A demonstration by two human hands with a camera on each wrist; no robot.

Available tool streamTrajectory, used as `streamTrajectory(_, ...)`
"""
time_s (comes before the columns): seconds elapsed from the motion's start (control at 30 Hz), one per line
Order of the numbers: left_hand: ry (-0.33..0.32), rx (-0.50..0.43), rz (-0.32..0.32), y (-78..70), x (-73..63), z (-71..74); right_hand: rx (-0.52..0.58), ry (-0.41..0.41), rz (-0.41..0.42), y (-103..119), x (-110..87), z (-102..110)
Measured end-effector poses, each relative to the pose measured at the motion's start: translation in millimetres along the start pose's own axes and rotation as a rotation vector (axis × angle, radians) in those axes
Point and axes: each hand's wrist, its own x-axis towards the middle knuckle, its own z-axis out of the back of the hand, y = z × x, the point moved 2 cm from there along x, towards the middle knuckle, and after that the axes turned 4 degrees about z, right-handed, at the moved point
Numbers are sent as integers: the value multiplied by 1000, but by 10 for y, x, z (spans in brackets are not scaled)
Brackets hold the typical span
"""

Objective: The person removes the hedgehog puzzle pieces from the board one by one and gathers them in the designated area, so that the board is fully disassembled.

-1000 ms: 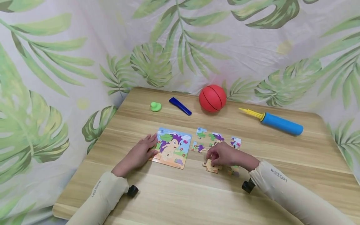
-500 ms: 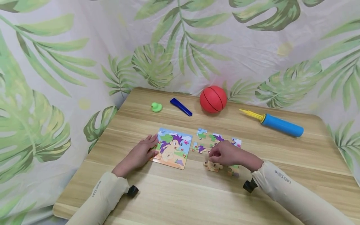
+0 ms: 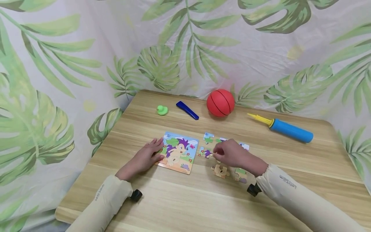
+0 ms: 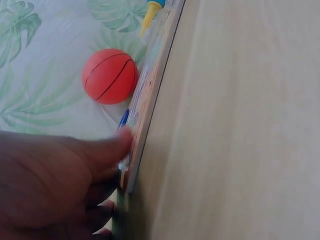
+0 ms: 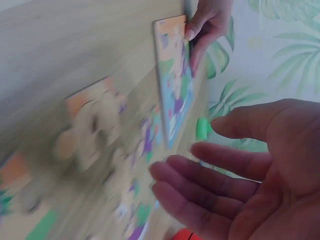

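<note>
My left hand (image 3: 148, 155) rests on the left edge of a square jigsaw puzzle board (image 3: 174, 169) with a purple-haired cartoon hedgehog. In the left wrist view its thumb (image 4: 112, 150) lies along the board's edge. My right hand (image 3: 232, 154) hovers over loose puzzle pieces right of the board, hiding several of them. Relaxed fingers (image 5: 200, 185) with nothing between them show in the right wrist view. Just below this hand lies a tan piece (image 3: 221, 171) with an orange base. A hedgehog-hair piece (image 3: 206, 152) lies at its fingertips, and a green-and-purple piece (image 3: 241, 176) sits to the lower right.
Behind the puzzle stand a green toy duck (image 3: 162, 110), a blue flat-ended handle (image 3: 187, 110), a red ball (image 3: 221, 103) and a blue hand pump (image 3: 291, 130) with a yellow nozzle. Another piece (image 3: 208, 137) lies at the back. A leaf-print cloth (image 3: 203, 48) hangs behind the wooden table (image 3: 179, 203).
My right hand has lifted off the tan piece and moved away toward the back pieces, uncovering it on the table. The left hand keeps its place on the board.
</note>
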Motion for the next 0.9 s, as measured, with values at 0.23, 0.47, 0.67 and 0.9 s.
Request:
streamTrajectory(0.23, 43, -101, -24, 127, 2, 104, -25, 10, 151, 311, 416, -74)
streamTrajectory(0.47, 88, -18, -109, 233, -49, 160, -82, 97, 194, 607, 909, -373)
streamTrajectory(0.67, 103, -11, -129, 286, -41, 139, -240, 145, 190, 803, 1192, -654)
streamTrajectory(0.9, 79, -28, -165, 289, -54, 107, -420, 137, 150, 954, 1311, -846)
